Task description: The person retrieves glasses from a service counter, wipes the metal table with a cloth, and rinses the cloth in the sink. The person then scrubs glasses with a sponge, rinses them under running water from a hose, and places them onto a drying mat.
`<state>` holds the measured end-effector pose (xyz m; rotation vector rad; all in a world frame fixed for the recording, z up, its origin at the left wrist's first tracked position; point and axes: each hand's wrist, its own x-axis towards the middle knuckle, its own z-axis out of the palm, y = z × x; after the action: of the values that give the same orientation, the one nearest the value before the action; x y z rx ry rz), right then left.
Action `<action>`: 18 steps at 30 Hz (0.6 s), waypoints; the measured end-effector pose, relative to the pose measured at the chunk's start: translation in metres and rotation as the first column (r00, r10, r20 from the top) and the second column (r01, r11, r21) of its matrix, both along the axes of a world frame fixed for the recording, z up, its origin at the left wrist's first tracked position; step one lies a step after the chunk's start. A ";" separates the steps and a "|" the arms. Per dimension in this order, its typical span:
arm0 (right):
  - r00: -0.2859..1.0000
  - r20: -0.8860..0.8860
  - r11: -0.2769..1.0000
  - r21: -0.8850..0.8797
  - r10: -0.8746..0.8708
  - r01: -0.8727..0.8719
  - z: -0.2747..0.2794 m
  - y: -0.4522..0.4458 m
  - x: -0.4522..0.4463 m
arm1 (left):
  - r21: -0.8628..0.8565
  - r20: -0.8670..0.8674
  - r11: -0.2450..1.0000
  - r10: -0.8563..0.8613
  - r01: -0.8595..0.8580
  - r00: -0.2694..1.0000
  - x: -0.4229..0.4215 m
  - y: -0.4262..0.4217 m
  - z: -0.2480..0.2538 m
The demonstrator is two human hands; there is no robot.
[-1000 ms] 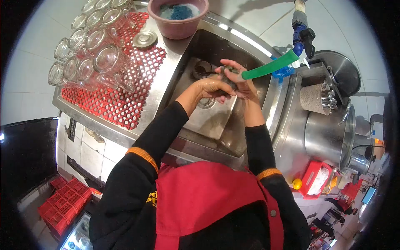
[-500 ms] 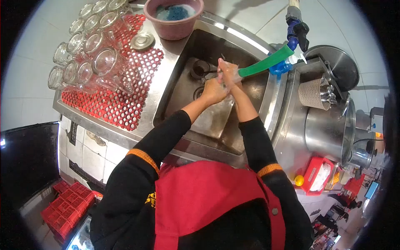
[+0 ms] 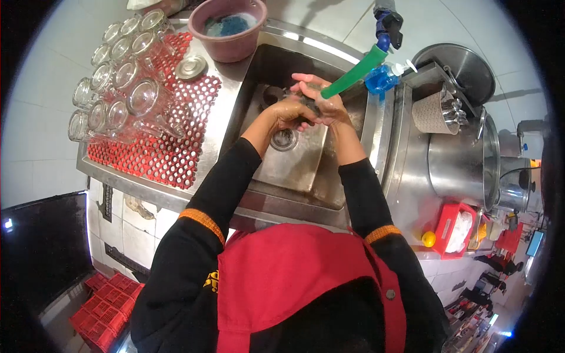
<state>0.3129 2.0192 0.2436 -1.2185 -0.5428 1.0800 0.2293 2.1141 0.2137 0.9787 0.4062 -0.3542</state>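
Over the sink (image 3: 288, 167), my left hand (image 3: 285, 113) and my right hand (image 3: 329, 106) meet beneath the mouth of a green hose (image 3: 355, 72). Both look wet. My right hand has its fingers stretched out to the left. My left hand is cupped against it, thumb and fingers apart. A greyish patch shows between the palms; I cannot tell whether it is only water. Below them lies the drain (image 3: 284, 139). A dark round object (image 3: 272, 96) in the sink is partly hidden by my hands.
Upturned glass mugs (image 3: 144, 97) and a metal lid (image 3: 190, 67) rest on a red perforated mat (image 3: 170, 154) at left. A pink basin (image 3: 229, 47) with blue contents stands behind. At right are a blue pump bottle (image 3: 381, 79), a utensil holder (image 3: 432, 113) and a large pot (image 3: 462, 165).
My hands have moved from being clasped together to more spread, with the fingers of my right hand extended. The view has shifted slightly, and the hose mouth now sits nearer the palms.
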 end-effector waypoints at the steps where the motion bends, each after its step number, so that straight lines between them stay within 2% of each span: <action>1: 0.999 0.026 0.998 0.050 -0.030 0.028 -0.005 0.001 0.001 | 0.088 0.037 0.996 -0.026 0.023 0.999 0.001 -0.002 0.001; 2: 0.999 0.029 0.998 0.055 -0.037 0.035 -0.007 0.002 0.003 | 0.093 0.040 0.995 -0.033 0.029 0.999 0.004 -0.004 -0.006; 4: 0.994 0.080 0.997 -0.025 -0.070 0.073 -0.010 0.003 0.005 | 0.339 0.158 0.939 0.000 -0.054 0.987 0.010 -0.010 -0.023; 5: 0.990 0.065 0.992 0.015 -0.124 0.123 -0.013 0.003 0.004 | 0.425 0.030 0.905 0.008 -0.020 1.000 0.004 -0.014 -0.001; 6: 0.989 0.067 0.991 0.020 -0.132 0.131 -0.018 0.005 0.005 | 0.429 0.033 0.903 -0.001 -0.013 0.999 0.007 -0.018 -0.010; 8: 0.964 0.132 0.973 0.013 -0.230 0.231 -0.025 0.008 0.005 | 0.500 0.167 0.820 0.226 -0.280 0.960 0.008 -0.029 -0.024; 9: 0.962 0.133 0.971 0.017 -0.240 0.240 -0.023 0.006 0.002 | 0.503 0.169 0.820 0.216 -0.273 0.962 0.003 -0.033 -0.009; 11: 0.897 0.361 0.948 -0.090 -0.256 0.307 -0.015 0.001 -0.002 | 0.714 0.075 0.677 0.185 -0.182 0.980 -0.007 -0.043 0.017; 12: 0.894 0.361 0.945 -0.086 -0.266 0.316 -0.011 -0.003 -0.006 | 0.716 0.077 0.675 0.175 -0.177 0.981 -0.007 -0.046 0.011; 14: 0.893 0.271 0.889 -0.191 -0.359 0.416 -0.004 -0.009 -0.014 | 0.781 0.147 0.594 0.123 -0.191 0.981 -0.006 -0.055 -0.003; 15: 0.888 0.272 0.886 -0.185 -0.370 0.425 -0.013 -0.013 -0.012 | 0.880 0.093 0.448 0.162 -0.157 0.982 -0.011 -0.065 0.008; 18: 0.853 0.337 0.893 -0.067 -0.399 0.444 -0.026 -0.025 -0.012 | 0.911 0.084 0.398 0.075 -0.107 0.994 -0.006 -0.078 -0.010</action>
<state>0.3008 1.9940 0.2174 -1.5656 -0.4126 0.5554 0.2237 2.0359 0.2037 2.0683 0.6518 0.0440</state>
